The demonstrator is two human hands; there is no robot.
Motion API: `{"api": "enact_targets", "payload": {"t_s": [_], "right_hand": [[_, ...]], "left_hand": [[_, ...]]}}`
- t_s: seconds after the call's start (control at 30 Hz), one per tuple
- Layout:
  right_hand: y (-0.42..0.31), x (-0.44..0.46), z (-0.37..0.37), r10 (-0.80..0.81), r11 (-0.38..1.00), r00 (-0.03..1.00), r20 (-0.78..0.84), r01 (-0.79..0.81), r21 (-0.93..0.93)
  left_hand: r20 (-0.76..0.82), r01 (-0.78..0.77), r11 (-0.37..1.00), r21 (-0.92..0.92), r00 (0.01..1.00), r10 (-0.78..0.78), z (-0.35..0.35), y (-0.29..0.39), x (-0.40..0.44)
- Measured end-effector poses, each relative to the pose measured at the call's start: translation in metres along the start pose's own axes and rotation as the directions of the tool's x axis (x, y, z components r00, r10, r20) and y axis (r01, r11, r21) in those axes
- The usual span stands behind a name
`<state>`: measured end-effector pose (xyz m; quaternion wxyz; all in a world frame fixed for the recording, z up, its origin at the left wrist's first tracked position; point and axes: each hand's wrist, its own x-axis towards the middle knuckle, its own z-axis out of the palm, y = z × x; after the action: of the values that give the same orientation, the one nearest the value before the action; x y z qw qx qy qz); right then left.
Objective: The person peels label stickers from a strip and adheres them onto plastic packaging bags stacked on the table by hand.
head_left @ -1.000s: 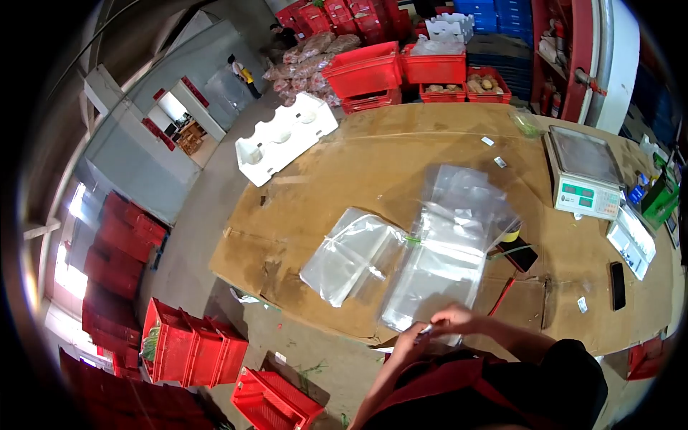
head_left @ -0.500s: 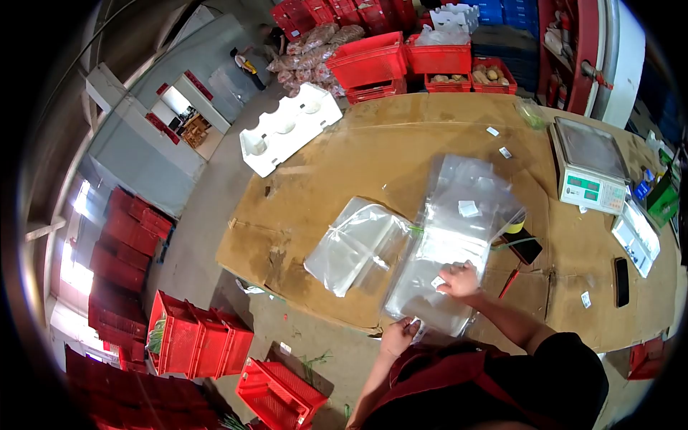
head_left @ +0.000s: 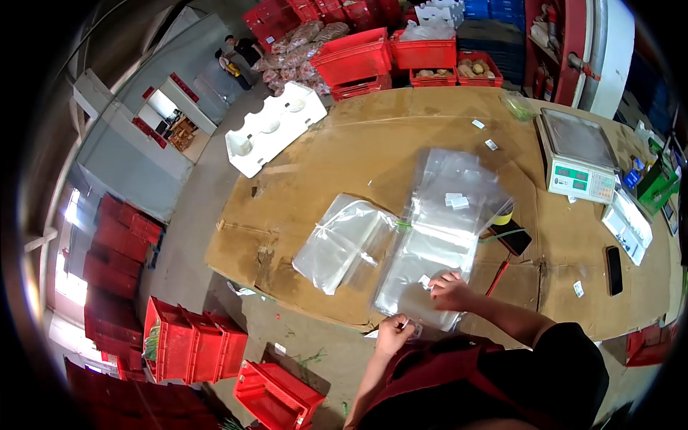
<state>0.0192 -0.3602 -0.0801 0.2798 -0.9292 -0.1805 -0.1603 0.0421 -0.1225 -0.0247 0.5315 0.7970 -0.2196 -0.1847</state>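
A stack of clear plastic bags (head_left: 430,251) lies on the cardboard-covered table in front of me. My right hand (head_left: 450,292) is over its near part, fingers bent and apart, just beside a small white label (head_left: 424,282) on the top bag. Close to the stack's near edge, my left hand (head_left: 394,335) pinches a white label strip (head_left: 413,329) between thumb and fingers; most of the strip is hidden. Further up the bags are more white labels (head_left: 456,201). A second pile of clear bags (head_left: 342,240) lies to the left.
A weighing scale (head_left: 579,158) stands at the right, with a black phone (head_left: 614,271) nearer me. Another dark phone (head_left: 512,238), yellow tape (head_left: 504,217) and a red pen-like thing (head_left: 497,278) lie beside the bags. White foam packing (head_left: 276,129) sits far left; red crates (head_left: 279,394) stand on the floor.
My right hand has drawn back slightly towards me from the label, its fingers now more bent. The left hand stays by the bag edge. The view has shifted a little.
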Motion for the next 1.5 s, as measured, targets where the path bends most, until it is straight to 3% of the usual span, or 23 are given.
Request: {"api": "enact_targets", "payload": {"t_s": [0.2,0.27,0.43,0.47,0.5,0.53,0.57,0.6,0.63,0.67,0.73,0.8,0.83,0.87,0.9,0.93,1.0,1.07,1.2,1.33,1.4,1.43,1.5], "right_hand": [[0.001,-0.006,0.013,0.108,0.994,0.987,0.115,-0.107,-0.019],[0.004,-0.007,0.02,0.106,0.991,0.994,0.009,-0.107,0.08],[0.02,-0.01,0.025,0.182,0.936,0.976,0.12,-0.209,0.282],[0.029,-0.003,0.015,0.312,0.68,0.855,0.415,-0.506,0.531],[0.04,-0.013,0.019,0.433,0.278,0.814,0.387,-0.529,0.802],[0.03,0.005,-0.012,0.566,0.354,0.817,0.105,-0.356,0.865],[0.04,0.016,-0.024,0.745,0.469,0.641,-0.183,-0.309,0.827],[0.048,0.03,-0.045,0.667,0.734,0.471,-0.577,-0.284,0.616],[0.051,0.036,-0.063,0.735,0.667,0.322,-0.597,-0.18,0.723],[0.039,0.044,-0.085,0.442,0.88,0.382,-0.812,-0.361,0.31],[-0.003,0.052,-0.1,0.175,0.937,0.673,-0.719,-0.338,-0.089],[-0.035,0.042,-0.077,0.187,0.982,0.899,-0.395,-0.161,0.098],[-0.042,0.037,-0.055,0.142,0.865,0.984,-0.105,-0.072,0.497],[-0.04,0.022,-0.021,0.121,0.7,0.96,0.252,-0.263,0.664],[-0.046,0.016,-0.018,0.094,0.636,0.88,0.466,-0.413,0.652],[-0.052,0.011,-0.01,0.173,0.416,0.816,0.551,-0.568,0.71],[-0.046,0.01,0.005,0.101,0.222,0.803,0.587,-0.594,0.773],[-0.042,0.012,0.008,0.132,0.281,0.839,0.528,-0.542,0.792],[-0.018,0.031,0.0,0.212,0.324,0.804,0.556,-0.594,0.736],[-0.031,0.03,0.009,-0.042,0.327,0.802,0.596,-0.552,0.767],[-0.038,0.024,0.023,-0.071,0.224,0.767,0.638,-0.611,0.759],[-0.039,0.023,0.02,0.0,0.336,0.763,0.646,-0.609,0.719],[-0.041,0.023,0.018,0.029,0.309,0.764,0.644,-0.62,0.722]], "left_hand": [[-0.006,-0.054,0.993,0.108,0.998,0.055,0.005,-0.01,-0.006],[-0.005,-0.038,0.993,0.109,0.999,0.039,0.005,0.002,-0.009],[-0.036,-0.047,0.999,0.015,0.998,0.047,0.006,-0.019,-0.014],[-0.046,-0.045,0.999,-0.003,0.998,0.045,0.005,-0.02,-0.015],[-0.053,-0.007,0.999,-0.037,0.999,0.005,0.004,-0.014,-0.016],[-0.101,-0.098,0.994,-0.049,0.991,0.093,0.007,-0.026,-0.016],[-0.109,-0.003,0.999,-0.047,0.994,-0.002,0.006,-0.02,-0.018],[-0.087,0.103,0.989,-0.111,0.99,-0.113,0.005,-0.019,-0.019],[-0.093,0.146,0.984,-0.104,0.983,-0.155,0.006,-0.025,-0.021],[-0.101,0.183,0.979,-0.092,0.976,-0.192,0.007,-0.03,-0.02],[-0.073,0.187,0.982,-0.034,0.979,-0.189,0.007,-0.001,-0.018],[-0.053,0.176,0.984,0.023,0.983,-0.175,0.013,0.008,-0.013],[-0.031,0.062,0.998,-0.024,0.998,-0.063,0.017,0.005,-0.011],[-0.014,-0.051,0.996,-0.07,0.999,0.05,0.02,0.003,-0.009],[0.025,-0.04,0.999,-0.006,0.999,0.04,0.015,0.02,-0.007],[0.012,-0.033,0.999,-0.006,0.999,0.033,0.014,0.019,-0.006],[0.064,0.015,0.999,0.042,0.998,-0.018,0.011,0.015,-0.009],[-0.023,-0.008,0.973,0.232,1.0,0.013,0.014,-0.004,-0.015],[-0.049,0.255,0.967,0.002,0.966,-0.254,0.01,-0.011,-0.026],[-0.064,0.029,1.0,0.01,0.998,-0.028,0.01,-0.01,-0.022],[-0.046,0.024,0.992,0.122,0.999,-0.019,0.007,0.002,-0.017],[-0.046,0.023,0.994,0.104,0.999,-0.018,0.007,-0.003,-0.016],[-0.044,0.021,0.996,0.087,0.999,-0.018,0.008,-0.002,-0.012]]}}
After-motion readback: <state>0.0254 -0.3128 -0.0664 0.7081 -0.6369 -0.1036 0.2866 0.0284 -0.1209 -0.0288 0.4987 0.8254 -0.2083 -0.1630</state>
